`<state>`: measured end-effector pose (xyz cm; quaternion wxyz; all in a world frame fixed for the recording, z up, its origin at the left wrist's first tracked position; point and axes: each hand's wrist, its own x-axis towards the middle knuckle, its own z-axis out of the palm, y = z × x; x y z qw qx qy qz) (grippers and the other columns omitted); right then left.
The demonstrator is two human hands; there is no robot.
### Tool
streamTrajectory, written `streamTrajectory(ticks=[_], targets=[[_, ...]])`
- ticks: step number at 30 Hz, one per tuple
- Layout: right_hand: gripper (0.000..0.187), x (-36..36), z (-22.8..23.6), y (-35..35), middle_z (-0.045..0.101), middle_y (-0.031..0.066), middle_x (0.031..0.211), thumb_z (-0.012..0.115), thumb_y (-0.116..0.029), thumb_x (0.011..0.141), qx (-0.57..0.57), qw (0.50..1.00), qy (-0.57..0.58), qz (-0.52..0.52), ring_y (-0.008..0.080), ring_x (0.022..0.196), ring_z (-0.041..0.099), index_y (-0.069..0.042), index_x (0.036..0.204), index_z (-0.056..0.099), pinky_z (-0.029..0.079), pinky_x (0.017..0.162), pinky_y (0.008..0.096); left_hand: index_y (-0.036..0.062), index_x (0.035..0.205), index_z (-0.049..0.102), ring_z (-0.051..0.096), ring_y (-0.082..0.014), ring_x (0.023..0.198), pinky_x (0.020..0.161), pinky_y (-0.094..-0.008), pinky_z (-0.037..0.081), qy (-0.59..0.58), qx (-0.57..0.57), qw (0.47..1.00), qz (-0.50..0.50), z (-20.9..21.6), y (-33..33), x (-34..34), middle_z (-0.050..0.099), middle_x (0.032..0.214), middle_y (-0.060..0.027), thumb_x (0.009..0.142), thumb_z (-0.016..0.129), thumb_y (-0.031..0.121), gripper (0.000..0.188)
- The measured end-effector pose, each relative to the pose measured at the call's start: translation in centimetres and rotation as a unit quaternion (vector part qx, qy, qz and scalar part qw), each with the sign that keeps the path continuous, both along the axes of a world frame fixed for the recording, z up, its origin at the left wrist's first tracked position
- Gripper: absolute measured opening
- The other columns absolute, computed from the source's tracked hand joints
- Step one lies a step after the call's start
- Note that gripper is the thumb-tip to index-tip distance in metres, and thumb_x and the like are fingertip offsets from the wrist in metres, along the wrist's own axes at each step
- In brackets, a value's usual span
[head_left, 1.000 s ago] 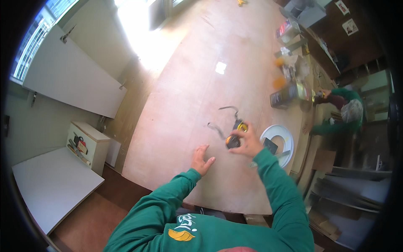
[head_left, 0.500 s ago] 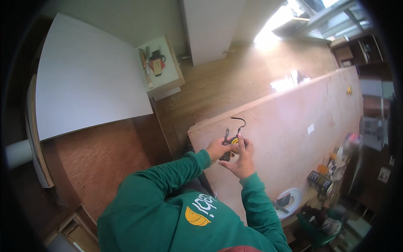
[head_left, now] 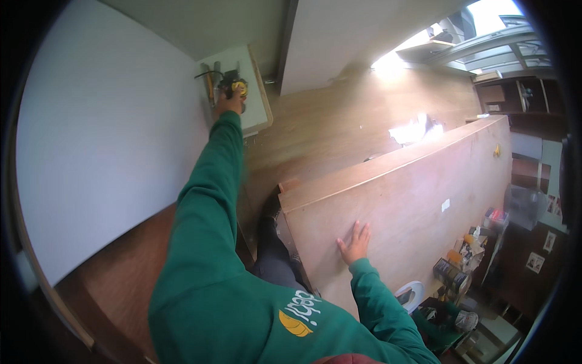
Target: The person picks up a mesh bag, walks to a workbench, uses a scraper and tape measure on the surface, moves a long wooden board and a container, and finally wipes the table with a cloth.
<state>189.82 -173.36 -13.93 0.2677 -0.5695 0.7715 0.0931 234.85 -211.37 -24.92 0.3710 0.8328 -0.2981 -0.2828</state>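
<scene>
The left hand is stretched far out, its grip clenched on a yellow-and-black power tool held over a small white cabinet on the floor — long axis and heading too blurred to tell. The right hand lies flat, fingers spread, on the wooden worktop, grip released. A small pale label sits mid-board; coloured packages crowd the far edge.

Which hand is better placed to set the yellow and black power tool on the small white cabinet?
The left. The left hand already grips the yellow and black power tool right over the small white cabinet, arm stretched out. The right hand lies flat on the large wooden tabletop, far away.
</scene>
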Motion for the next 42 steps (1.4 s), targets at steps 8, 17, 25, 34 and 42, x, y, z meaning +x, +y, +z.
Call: streamTrajectory(ticks=[8,17,25,34,42], targets=[[0.106,0.6,-0.5,1.7,0.006,0.0343,0.151,0.072,-0.051,0.074,0.041,0.999,0.022,0.018,0.0554,0.137,0.009,-0.008,0.151,0.013,0.013,0.113,0.0562,0.0019,0.131,0.052,0.060,-0.0338,0.108,0.091,-0.0411,0.047,-0.009,-0.038,0.998,-0.042,-0.6,-2.8,-1.0,0.057,0.125,-0.0227,0.081,0.065,0.053,0.073],[0.094,0.0,3.5,-2.6,-0.004,0.0222,0.156,0.064,-0.048,0.083,0.142,0.989,-0.003,-0.033,0.0423,0.144,0.007,-0.023,0.153,0.006,0.024,0.111,0.0567,0.0107,0.125,0.057,0.058,-0.0322,0.109,0.092,-0.0432,0.046,-0.377,0.213,0.886,-0.167,2.3,-0.4,-0.6,0.062,0.118,-0.0135,0.079,0.052,0.072,0.077],[0.041,-4.2,4.0,12.3,0.052,0.0235,0.129,0.059,-0.042,0.089,0.023,0.989,-0.084,-0.122,0.0402,0.117,0.049,-0.011,0.115,0.064,0.042,0.095,0.0469,0.0033,0.125,0.054,0.053,-0.0359,0.113,0.093,-0.0490,0.042,-0.448,-0.083,0.871,-0.185,-0.1,7.3,-3.7,0.054,0.126,-0.0160,0.079,0.057,0.069,0.080],[0.032,-23.3,1.7,39.6,0.064,0.0102,0.086,0.063,-0.015,0.086,-0.193,0.629,-0.197,-0.727,0.0188,0.057,0.059,-0.010,0.117,0.057,0.048,0.047,0.0322,-0.0013,0.121,0.055,0.049,-0.0352,0.118,0.103,-0.0446,0.036,-0.193,-0.184,0.855,-0.444,9.2,35.6,-25.6,0.055,0.124,-0.0194,0.084,0.070,0.024,0.048],[0.042,-38.0,-1.6,44.8,0.065,0.0142,0.079,0.075,-0.039,0.076,-0.208,0.616,-0.076,-0.756,0.0274,0.071,0.063,-0.003,0.097,0.069,0.053,0.073,0.0393,0.0012,0.119,0.059,0.050,-0.0320,0.118,0.101,-0.0418,0.038,-0.073,-0.120,0.739,-0.659,15.4,51.3,-34.2,0.056,0.124,-0.0170,0.085,0.067,0.018,0.039]])
